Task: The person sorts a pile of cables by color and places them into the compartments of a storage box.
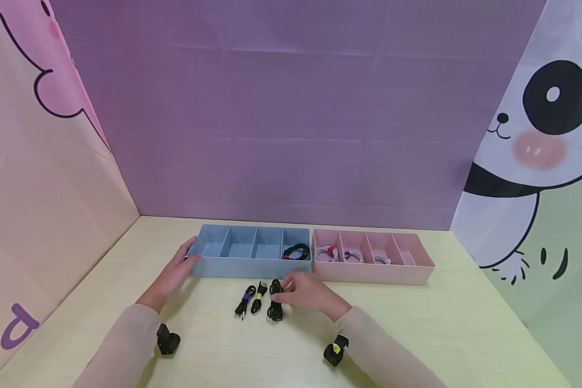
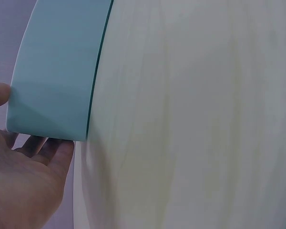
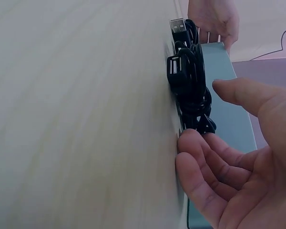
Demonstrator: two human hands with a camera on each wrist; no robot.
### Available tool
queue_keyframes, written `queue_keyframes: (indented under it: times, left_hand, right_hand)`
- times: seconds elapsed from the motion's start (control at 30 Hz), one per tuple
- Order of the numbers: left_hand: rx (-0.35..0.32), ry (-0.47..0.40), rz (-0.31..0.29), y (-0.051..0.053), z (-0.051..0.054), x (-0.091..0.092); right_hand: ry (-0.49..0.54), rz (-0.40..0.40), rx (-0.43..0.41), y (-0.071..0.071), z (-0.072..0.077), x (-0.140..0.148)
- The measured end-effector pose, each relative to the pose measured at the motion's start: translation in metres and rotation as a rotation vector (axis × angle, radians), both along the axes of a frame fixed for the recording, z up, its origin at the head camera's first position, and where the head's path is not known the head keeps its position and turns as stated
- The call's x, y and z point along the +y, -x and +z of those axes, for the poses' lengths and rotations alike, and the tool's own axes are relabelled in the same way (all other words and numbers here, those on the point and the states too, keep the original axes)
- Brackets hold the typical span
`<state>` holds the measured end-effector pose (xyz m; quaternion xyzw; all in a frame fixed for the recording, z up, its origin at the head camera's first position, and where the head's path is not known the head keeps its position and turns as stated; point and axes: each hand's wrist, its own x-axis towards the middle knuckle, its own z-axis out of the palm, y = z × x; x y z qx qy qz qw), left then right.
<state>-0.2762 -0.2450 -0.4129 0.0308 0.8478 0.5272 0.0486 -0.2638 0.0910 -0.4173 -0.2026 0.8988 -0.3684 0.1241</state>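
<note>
My left hand [image 1: 172, 277] grips the left end of the blue divided box [image 1: 252, 267]. In the left wrist view its thumb is at the rim and its fingers touch the end wall. My right hand [image 1: 312, 292] is at a coiled black USB cable [image 1: 275, 310], in front of that box. The right wrist view shows the thumb apart from the coil and the fingertips [image 3: 190, 140] close against it; firm contact is unclear. Left of it lie a black cable with a yellow tie [image 1: 258, 299] and one with a purple tie [image 1: 244, 302].
A pink divided box [image 1: 373, 274] stands beside the blue one, with white coiled cables [image 1: 327, 253] in several compartments. A black coil [image 1: 297, 251] sits in the blue box's rightmost compartment. A purple backdrop [image 1: 281, 118] rises behind the table [image 1: 465, 323].
</note>
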Motion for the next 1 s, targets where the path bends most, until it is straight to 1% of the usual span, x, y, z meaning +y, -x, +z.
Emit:
queue_keyframes:
  times: [0.27, 0.43, 0.57, 0.83, 1.0]
  left_hand:
    - [0.008, 0.0, -0.002, -0.0008, 0.0008, 0.0007]
    - [0.009, 0.002, 0.003, -0.0017, 0.0015, 0.0012]
    - [0.017, 0.003, 0.002, -0.0017, 0.0015, 0.0007]
    - [0.008, 0.004, 0.002, -0.0024, 0.0015, 0.0007]
    - [0.014, -0.002, -0.001, -0.0023, 0.0018, 0.0006]
  right_hand:
    - [-0.027, -0.002, 0.017, 0.002, -0.0036, -0.0022]
    - [-0.04, -0.009, 0.002, 0.0027, -0.0051, -0.0039]
    - [-0.051, -0.013, 0.02, 0.0032, -0.0071, -0.0052]
    - [-0.057, -0.013, 0.048, 0.0044, -0.0086, -0.0056]
    - [-0.05, -0.006, 0.048, 0.0058, -0.0082, -0.0043]
